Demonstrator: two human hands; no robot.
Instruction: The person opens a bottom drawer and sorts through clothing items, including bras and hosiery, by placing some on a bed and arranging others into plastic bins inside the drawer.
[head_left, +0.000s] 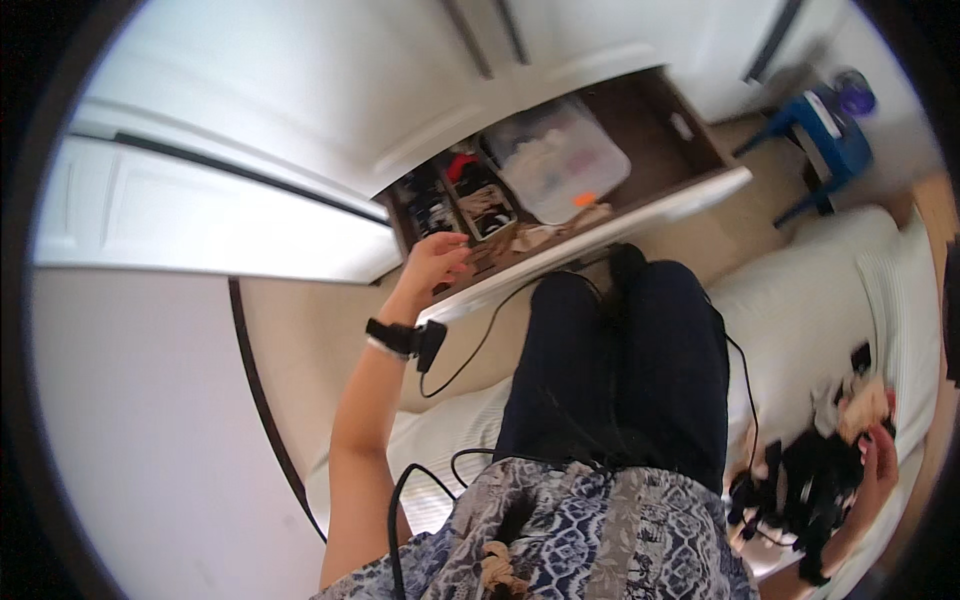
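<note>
My left hand (439, 259) hovers over the front left corner of a pulled-out drawer (652, 210). Its fingers are loosely bent and apart, with nothing in them. Inside the drawer, two narrow bins, a left bin (429, 199) and a right bin (480, 202), hold dark, red and beige cloth items. Beside them lies a translucent plastic box (600, 169) with pale contents. Loose beige cloth (536, 236) rests along the drawer front. Far right, my right hand (881, 461) is at a beige cloth piece (866, 409) on a pile of dark clothing (814, 472); its grip is unclear.
White wardrobe doors (285, 97) rise behind the drawer. A blue stool (844, 139) stands at the upper right. I sit on a bed with pale bedding (795, 285), my knees close to the drawer front. A black cable (480, 352) runs from my left wrist strap.
</note>
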